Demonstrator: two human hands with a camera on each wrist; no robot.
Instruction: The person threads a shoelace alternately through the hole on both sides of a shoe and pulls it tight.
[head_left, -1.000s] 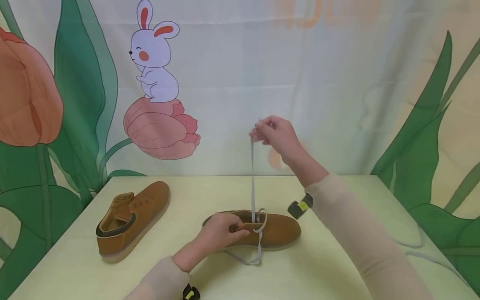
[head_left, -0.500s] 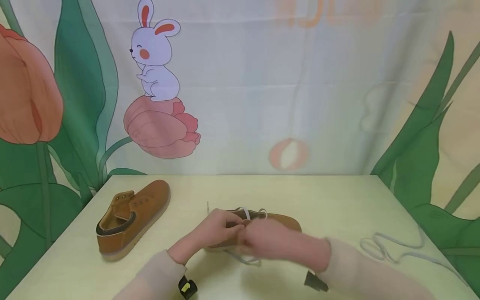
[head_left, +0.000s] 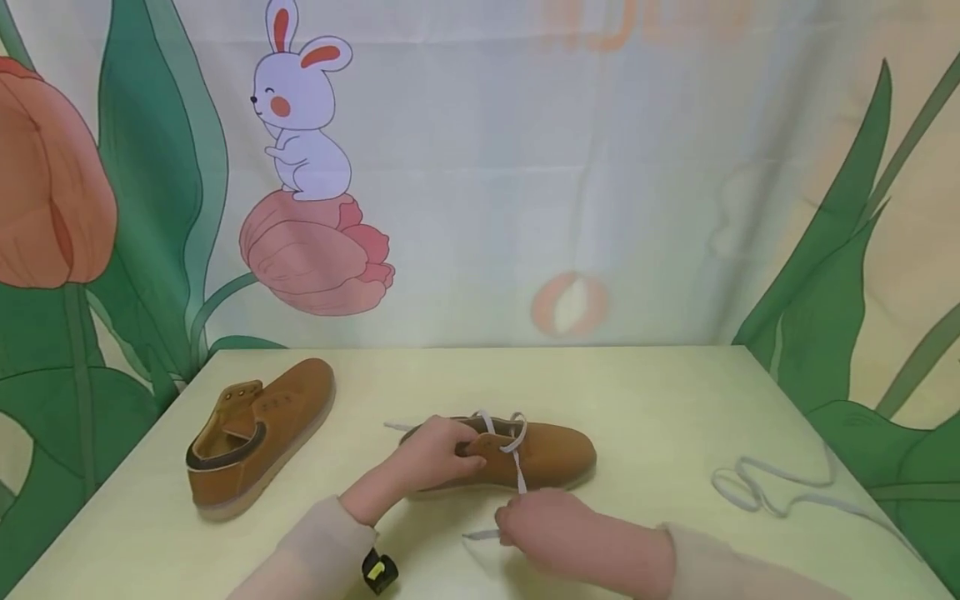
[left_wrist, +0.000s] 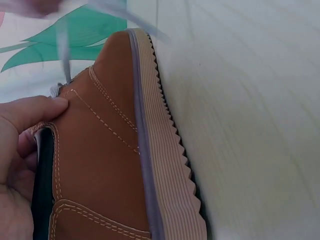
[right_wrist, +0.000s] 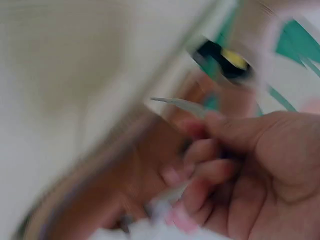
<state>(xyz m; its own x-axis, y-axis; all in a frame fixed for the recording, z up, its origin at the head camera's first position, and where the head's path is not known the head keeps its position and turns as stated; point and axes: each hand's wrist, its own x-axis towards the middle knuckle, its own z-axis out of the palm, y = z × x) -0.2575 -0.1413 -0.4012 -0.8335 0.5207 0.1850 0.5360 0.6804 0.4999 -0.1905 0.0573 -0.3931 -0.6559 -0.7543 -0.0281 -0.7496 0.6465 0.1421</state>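
A brown shoe [head_left: 561, 454] lies sole down at mid-table, toe to the right. My left hand [head_left: 437, 454] pinches its near eyelet flap; in the left wrist view the thumb [left_wrist: 47, 107] presses on the flap's outer face. A flat pale shoelace [head_left: 521, 477] comes out through the near flap and runs down to my right hand [head_left: 558, 527], in front of the shoe. My right hand's curled fingers grip that lace, and its tip sticks out to the left. The other lace end [head_left: 397, 426] lies past the heel. The right wrist view is blurred, with the lace tip [right_wrist: 175, 101] beyond the thumb.
Another brown shoe [head_left: 296, 421], its eyelets unlaced, stands at the table's left. A second pale lace [head_left: 765, 500] lies in loose curves at the right edge. A printed cloth [head_left: 465, 167] hangs behind the table.
My right hand has come down from high above the shoe to its near side, drawing the lace through the near flap towards me. My left hand has stayed on the shoe.
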